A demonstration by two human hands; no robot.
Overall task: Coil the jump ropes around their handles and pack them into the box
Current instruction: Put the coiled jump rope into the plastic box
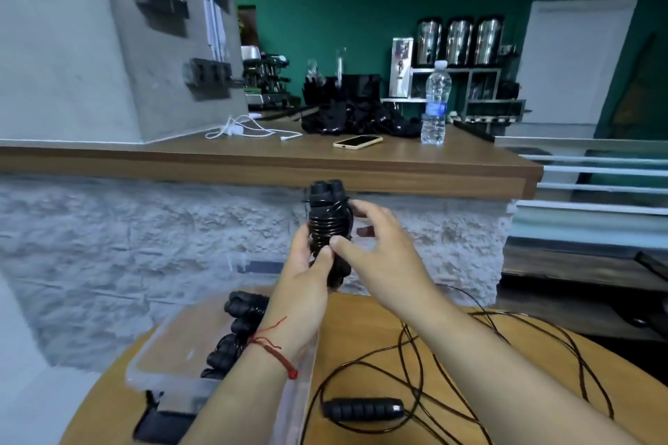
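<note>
Handle bundle (327,217) is held upright in mid-air above the round wooden desk (361,321): two black handles side by side w/ thin black rope wound tight round the upper half. L hand (307,271) grips the lower part, thumb across the front. R hand (383,242) pinches the coil, thumb on the near side and fingers curled round the far side.

Looks like the last step of the wrap, i.e. securing the rope end, though the end itself can't be made out.

- Keep the L grip firm so both handles stay parallel.
- W/ the R hand hold tension on the final turn and tuck the tail under a neighbouring turn, else the coil prob. springs loose.
- Then lay it in the clear plastic box (162,347), bottom left, alongside the packed bundles (245,307) and in the same direction.

Another jump rope (415,365) lies uncoiled on the desk, its handle (363,408) near the front edge, not yet done.
</note>
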